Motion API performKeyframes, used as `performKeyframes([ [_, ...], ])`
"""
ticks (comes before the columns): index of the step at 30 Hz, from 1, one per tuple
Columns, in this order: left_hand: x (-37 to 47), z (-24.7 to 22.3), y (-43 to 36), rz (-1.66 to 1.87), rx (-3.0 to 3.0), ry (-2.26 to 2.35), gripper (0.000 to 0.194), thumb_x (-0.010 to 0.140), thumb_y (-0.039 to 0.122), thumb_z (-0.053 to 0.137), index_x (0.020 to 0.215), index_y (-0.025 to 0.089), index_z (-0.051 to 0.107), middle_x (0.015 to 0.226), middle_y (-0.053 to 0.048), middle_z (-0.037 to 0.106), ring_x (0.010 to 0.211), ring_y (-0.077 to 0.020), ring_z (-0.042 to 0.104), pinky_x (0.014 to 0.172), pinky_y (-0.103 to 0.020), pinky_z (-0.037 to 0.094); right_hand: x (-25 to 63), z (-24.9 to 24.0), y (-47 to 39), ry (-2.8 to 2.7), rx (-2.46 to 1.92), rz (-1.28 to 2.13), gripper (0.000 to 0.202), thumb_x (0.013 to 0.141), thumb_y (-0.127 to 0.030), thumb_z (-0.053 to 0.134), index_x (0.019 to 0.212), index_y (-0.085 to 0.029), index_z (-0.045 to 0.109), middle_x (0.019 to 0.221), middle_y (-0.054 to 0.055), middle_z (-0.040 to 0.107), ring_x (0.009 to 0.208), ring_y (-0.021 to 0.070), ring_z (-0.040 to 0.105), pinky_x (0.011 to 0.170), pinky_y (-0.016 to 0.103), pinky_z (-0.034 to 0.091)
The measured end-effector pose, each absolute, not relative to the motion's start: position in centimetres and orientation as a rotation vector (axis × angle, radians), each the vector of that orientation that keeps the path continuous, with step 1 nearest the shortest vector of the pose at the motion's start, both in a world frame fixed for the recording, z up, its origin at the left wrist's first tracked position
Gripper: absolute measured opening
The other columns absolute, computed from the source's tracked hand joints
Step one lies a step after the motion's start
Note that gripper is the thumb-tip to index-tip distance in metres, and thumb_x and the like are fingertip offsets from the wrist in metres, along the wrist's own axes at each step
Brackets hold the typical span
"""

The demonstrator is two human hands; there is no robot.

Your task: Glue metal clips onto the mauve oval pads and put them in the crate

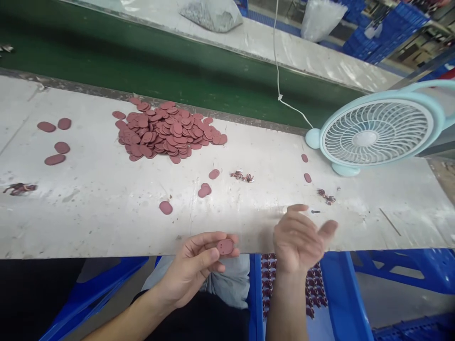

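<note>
**Flat dusty-red oval piece (225, 246) pinched in the left hand (197, 263), lying crosswise**

The left hand grasps the oval between its thumb and fingers, just at the near edge of the long white worktable (256, 208). The oval's broad face is turned up toward the viewer. Its long axis appears to run left to right, roughly along the table edge; the small dark holes sit toward the left end, beside the thumb, and the other end points toward the right hand (300, 239). That hand is released, raised over the table edge with fingers loosely bent and thumb spread to the right. Just beyond it lies a small thin dark sliver (317, 211). A heaped pile of matching dusty-red ovals (170, 130) rests farther back, left of a pale-blue round plastic fan (377, 132). Below the right hand stands a blue plastic crate (350, 296) containing rows of small dark-red pieces (314, 289).
</note>
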State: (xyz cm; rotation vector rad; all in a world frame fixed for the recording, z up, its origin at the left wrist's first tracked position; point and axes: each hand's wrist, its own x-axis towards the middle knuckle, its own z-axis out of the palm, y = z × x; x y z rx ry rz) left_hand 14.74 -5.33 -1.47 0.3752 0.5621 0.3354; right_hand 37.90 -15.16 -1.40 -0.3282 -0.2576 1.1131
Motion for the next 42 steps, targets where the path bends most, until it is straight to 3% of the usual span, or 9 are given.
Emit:
performKeyframes([
  [3,14.1,-1.6,-4.9,0.359,0.382,0.607,0.021,0.087,0.019,0.075,0.107,0.02,0.077,0.122,-0.011,0.075,0.104,-0.024,0.075,0.067,-0.015,0.059,35.2,0.0,-13.2,-0.932,-1.304,0.572,0.021,0.103,-0.029,0.045,0.12,-0.027,0.057,0.076,-0.004,0.062,0.058,0.0095,0.064,0.052,0.019,0.059],
  [5,13.8,-1.5,-4.8,0.364,0.385,0.624,0.021,0.086,0.019,0.075,0.107,0.02,0.077,0.122,-0.012,0.075,0.104,-0.0241,0.075,0.067,-0.015,0.059,34.8,0.0,-10.6,-1.155,-1.617,0.392,0.022,0.099,-0.03,0.053,0.119,-0.026,0.062,0.101,0.006,0.07,0.092,0.0212,0.072,0.085,0.041,0.063],
  [9,13.6,-1.0,-4.6,0.358,0.386,0.66,0.021,0.085,0.02,0.077,0.106,0.02,0.077,0.122,-0.012,0.075,0.104,-0.0234,0.075,0.066,-0.014,0.058,36.2,-1.7,-5.7,-1.456,-1.848,0.301,0.041,0.094,-0.025,0.061,0.133,-0.016,0.062,0.149,0.017,0.053,0.146,0.0387,0.037,0.121,0.063,0.028],
  [13,13.3,-0.9,-4.4,0.369,0.394,0.683,0.023,0.086,0.021,0.076,0.108,0.02,0.076,0.123,-0.012,0.074,0.104,-0.0234,0.074,0.065,-0.015,0.058,35.5,-3.2,-6.7,-1.659,-2.034,0.239,0.048,0.098,-0.016,0.047,0.145,-0.006,0.049,0.155,0.024,0.043,0.145,0.041,0.038,0.117,0.062,0.035],
  [19,13.2,-1.5,-4.2,0.364,0.392,0.718,0.024,0.086,0.022,0.076,0.11,0.019,0.076,0.122,-0.012,0.075,0.104,-0.0231,0.074,0.066,-0.015,0.058,33.0,-2.4,-12.1,-1.781,-2.151,0.202,0.047,0.099,-0.014,0.046,0.146,-0.009,0.046,0.155,0.02,0.044,0.145,0.0339,0.039,0.116,0.052,0.042],
  [24,13.4,-1.4,-4.3,0.356,0.398,0.721,0.024,0.085,0.022,0.076,0.109,0.018,0.076,0.122,-0.013,0.074,0.103,-0.0233,0.074,0.065,-0.015,0.057,34.2,-1.2,-12.7,-1.698,-2.242,0.209,0.028,0.098,-0.025,0.054,0.124,-0.016,0.064,0.115,0.014,0.067,0.106,0.0291,0.063,0.093,0.047,0.056],
  [29,13.6,-1.2,-4.6,0.358,0.42,0.71,0.023,0.086,0.021,0.076,0.108,0.018,0.077,0.12,-0.014,0.075,0.101,-0.0226,0.074,0.065,-0.015,0.056,34.4,-0.7,-12.8,-1.639,-2.256,0.295,0.015,0.094,-0.019,0.056,0.098,-0.016,0.07,0.087,0.009,0.068,0.084,0.0269,0.066,0.076,0.041,0.056],
  [37,14.0,-1.3,-5.5,0.444,0.578,0.659,0.02,0.08,0.021,0.081,0.1,0.022,0.08,0.119,-0.01,0.076,0.101,-0.023,0.073,0.068,-0.02,0.057,30.1,2.6,-15.7,-0.921,-1.749,0.844,0.012,0.091,-0.021,0.062,0.1,-0.024,0.069,0.08,0.0,0.075,0.066,0.0154,0.07,0.06,0.024,0.058],
  [42,14.4,-1.1,-5.5,0.405,0.695,0.567,0.022,0.081,0.017,0.08,0.102,0.022,0.08,0.122,-0.009,0.075,0.103,-0.0228,0.073,0.088,-0.03,0.06,28.1,2.9,-15.6,-0.884,-1.659,0.834,0.017,0.087,-0.015,0.064,0.098,-0.025,0.071,0.078,-0.001,0.074,0.065,0.0148,0.069,0.062,0.024,0.058],
])
